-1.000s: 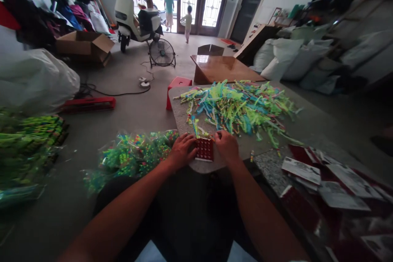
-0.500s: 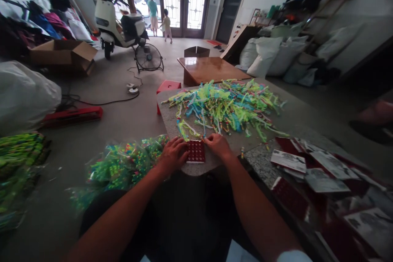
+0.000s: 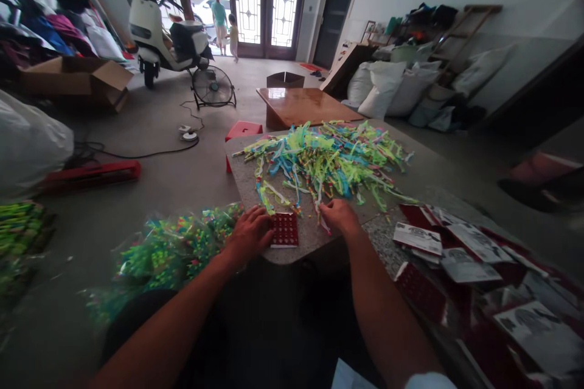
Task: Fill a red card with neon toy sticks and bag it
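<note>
A small dark red sheet (image 3: 285,231) with rows of pale dots lies flat at the near edge of the stone-topped table. My left hand (image 3: 252,228) rests at its left edge, fingers stretched over the tabletop and touching it. To the right of the sheet, my right hand (image 3: 338,216) pinches a beaded ribbon strand (image 3: 319,194), whose pink end shows below the fingertips. Beyond both hands spreads a heap of yellow-green, blue and white beaded ribbon strands (image 3: 328,155).
More dark red sheets and white printed cards (image 3: 417,238) are piled at right. Clear bags of colourful beaded pieces (image 3: 177,249) stand at left. Farther off are a brown table (image 3: 314,103), a red stool (image 3: 244,129), a fan (image 3: 213,86) and a scooter (image 3: 166,42). Two people (image 3: 219,18) are by the doorway.
My right hand has moved right, away from the sheet's top edge, and now pinches a beaded strand there. My left hand stays by the sheet. The view has shifted slightly.
</note>
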Tool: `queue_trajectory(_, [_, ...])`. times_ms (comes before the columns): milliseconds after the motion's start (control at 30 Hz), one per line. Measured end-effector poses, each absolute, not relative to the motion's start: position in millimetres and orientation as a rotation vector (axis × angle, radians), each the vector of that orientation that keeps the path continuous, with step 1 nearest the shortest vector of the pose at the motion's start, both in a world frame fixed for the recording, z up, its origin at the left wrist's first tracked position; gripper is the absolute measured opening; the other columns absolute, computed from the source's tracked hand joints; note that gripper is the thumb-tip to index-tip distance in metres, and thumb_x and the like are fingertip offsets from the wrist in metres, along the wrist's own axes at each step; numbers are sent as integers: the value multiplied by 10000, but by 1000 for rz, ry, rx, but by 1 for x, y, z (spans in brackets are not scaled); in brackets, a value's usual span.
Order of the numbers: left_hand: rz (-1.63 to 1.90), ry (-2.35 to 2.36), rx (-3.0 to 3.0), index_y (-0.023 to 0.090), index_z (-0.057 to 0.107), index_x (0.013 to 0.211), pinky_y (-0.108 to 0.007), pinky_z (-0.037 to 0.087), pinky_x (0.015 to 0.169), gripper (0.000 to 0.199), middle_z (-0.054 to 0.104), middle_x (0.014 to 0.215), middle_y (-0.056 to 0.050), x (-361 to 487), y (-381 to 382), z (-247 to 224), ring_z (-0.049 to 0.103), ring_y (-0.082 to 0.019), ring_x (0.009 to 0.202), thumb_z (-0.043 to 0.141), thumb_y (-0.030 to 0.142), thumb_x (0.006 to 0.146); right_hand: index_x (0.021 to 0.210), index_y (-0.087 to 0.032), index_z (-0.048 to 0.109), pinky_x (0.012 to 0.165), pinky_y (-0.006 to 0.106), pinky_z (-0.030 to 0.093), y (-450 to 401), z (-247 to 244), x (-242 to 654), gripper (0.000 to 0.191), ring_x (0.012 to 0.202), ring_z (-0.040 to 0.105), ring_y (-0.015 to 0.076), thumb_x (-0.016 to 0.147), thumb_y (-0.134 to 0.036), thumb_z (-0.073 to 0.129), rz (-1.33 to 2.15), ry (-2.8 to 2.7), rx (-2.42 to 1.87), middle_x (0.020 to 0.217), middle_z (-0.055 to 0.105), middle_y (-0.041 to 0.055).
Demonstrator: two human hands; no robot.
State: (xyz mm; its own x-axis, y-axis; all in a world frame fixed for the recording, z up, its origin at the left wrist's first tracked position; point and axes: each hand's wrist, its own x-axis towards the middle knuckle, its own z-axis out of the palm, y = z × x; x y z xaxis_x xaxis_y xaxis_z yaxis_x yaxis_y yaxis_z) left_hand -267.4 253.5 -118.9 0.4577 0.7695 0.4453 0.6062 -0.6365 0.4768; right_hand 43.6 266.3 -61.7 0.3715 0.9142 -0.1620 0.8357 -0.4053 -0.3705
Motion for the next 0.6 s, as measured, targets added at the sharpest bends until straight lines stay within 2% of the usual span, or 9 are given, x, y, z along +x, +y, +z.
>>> queue_trajectory(167, [928, 1192, 2472, 222, 690, 1201, -565, 430, 1208, 290, 663, 1359, -120, -267, 254, -119, 537, -318, 1387, 645, 351, 946, 1029, -176, 774, 705, 291, 434, 259, -61, 27, 489, 928, 731, 262, 948, -613, 570, 438, -1608, -2487, 1005, 779, 159])
queue_trajectory(433, [890, 1252, 2437, 217, 700, 1233, -563, 421, 1217, 330, 645, 1409, -129, -265, 251, -119, 513, -335, 1425, 676, 353, 934, 915, -161, 757, 706, 300, 456, 256, -62, 25, 331, 894, 735, 266, 939, -444, 587, 445, -1539, -2371, 909, 771, 154])
queue_trajectory(500, [889, 1250, 2437, 215, 697, 1239, -565, 411, 1223, 334, 646, 1410, -131, -264, 251, -119, 508, -332, 1429, 675, 359, 938, 909, -167, 730, 675, 291, 470, 253, -60, 18, 318, 802, 719, 237, 921, -458, 602, 549, -1468, -2142, 863, 764, 118])
queue_trajectory(600, [900, 1237, 2445, 230, 699, 1228, -561, 407, 1225, 324, 658, 1393, -118, -264, 251, -119, 525, -320, 1412, 692, 366, 934, 906, -193, 669, 541, 273, 463, 247, -66, -6, 396, 577, 635, 176, 883, -586, 621, 977, -1406, -1655, 788, 744, 55])
